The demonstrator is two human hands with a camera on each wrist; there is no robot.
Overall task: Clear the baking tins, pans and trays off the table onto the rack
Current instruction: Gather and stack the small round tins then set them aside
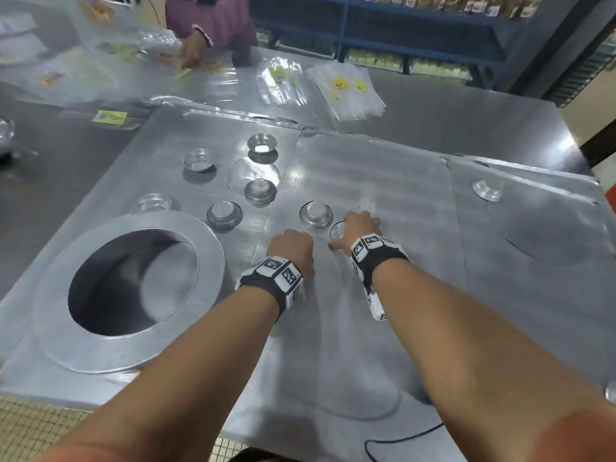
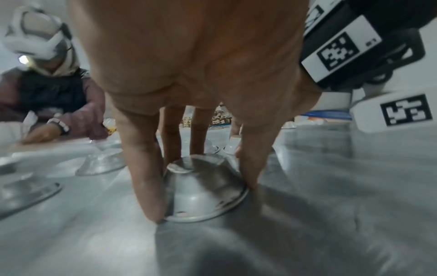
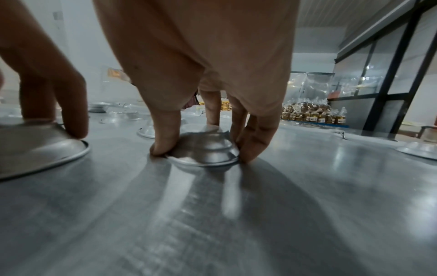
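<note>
My left hand [image 2: 201, 78] straddles one small upturned baking tin [image 2: 203, 188], thumb and fingers pinching its flared rim against the metal table [image 1: 416, 201]; my right hand [image 3: 208, 61] pinches a second small tin [image 3: 205, 149] the same way, thumb at nine o'clock of it and fingers at three o'clock. Both tins sit mouth-down on the table top, side by side near the middle, the right-hand one just at two o'clock of the left. A third upturned tin [image 1: 316, 214] lies just at eleven o'clock of my right hand, close to it but apart. Further out at ten and eleven o'clock more small tins are scattered, some upturned, such as one [image 1: 224, 215] near the large pan, and some mouth-up, like the far one [image 1: 262, 143]. A large round pan [image 1: 133, 288] rests at nine o'clock of my left forearm. One lone tin [image 1: 487, 189] sits well apart at two o'clock. At the table's far edge another person [image 1: 213, 25] handles clear plastic bags [image 1: 346, 90].
</note>
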